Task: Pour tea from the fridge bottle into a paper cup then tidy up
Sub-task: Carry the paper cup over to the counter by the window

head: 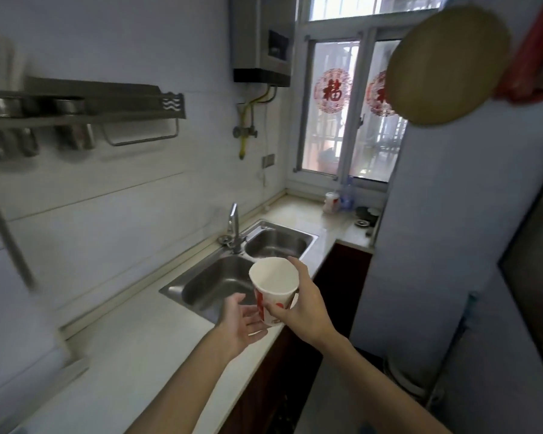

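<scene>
Paper cup (273,278) gripped by right hand (301,310); left hand (242,324) palm-up, fingers relaxed.

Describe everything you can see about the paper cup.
The paper cup is white with red print on its side, and its inside looks empty. It is tilted, mouth toward the camera, held in the air near the sink. The right hand grips its side; the open left hand is by its base.

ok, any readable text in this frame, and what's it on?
"福": red decal on the left window pane.
Second red decal, right pane: partly hidden by a round board, unreadable.
Paper cup in the right hand: red print, too blurred.
Heater panel: too blurred.
</scene>
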### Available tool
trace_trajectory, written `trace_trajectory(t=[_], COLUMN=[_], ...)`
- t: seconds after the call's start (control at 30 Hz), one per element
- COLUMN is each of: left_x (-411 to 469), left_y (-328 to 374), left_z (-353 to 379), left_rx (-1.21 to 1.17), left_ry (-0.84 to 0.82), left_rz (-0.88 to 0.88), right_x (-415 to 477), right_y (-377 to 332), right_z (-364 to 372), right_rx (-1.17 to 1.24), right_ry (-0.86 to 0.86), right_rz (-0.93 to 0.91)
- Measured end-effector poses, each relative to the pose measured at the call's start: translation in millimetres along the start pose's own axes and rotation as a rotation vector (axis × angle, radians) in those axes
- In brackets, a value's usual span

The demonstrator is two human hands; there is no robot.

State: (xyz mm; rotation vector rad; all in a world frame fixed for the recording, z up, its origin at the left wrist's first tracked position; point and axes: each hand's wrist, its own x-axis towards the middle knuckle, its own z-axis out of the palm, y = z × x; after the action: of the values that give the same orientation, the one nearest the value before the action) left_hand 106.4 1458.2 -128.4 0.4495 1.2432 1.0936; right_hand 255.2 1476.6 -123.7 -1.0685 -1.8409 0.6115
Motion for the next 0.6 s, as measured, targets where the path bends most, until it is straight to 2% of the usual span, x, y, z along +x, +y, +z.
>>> trace_trajectory(t=[0.3, 0.6], left_x=[59.0, 145.4], left_y=[-10.3, 13.0], left_z=[101.3, 171.4], left_rx=[0.026, 0.094], left_ry=[-0.118, -0.203], left_rz=[-0.11, -0.149], right_x=[12.3, 74.5], right_y=[66.4, 133.2], right_z=[-81.0, -116.9], right_rx=[-0.029, -0.036], right_ry=[0.128, 0.23], right_rz=[0.113, 0.187])
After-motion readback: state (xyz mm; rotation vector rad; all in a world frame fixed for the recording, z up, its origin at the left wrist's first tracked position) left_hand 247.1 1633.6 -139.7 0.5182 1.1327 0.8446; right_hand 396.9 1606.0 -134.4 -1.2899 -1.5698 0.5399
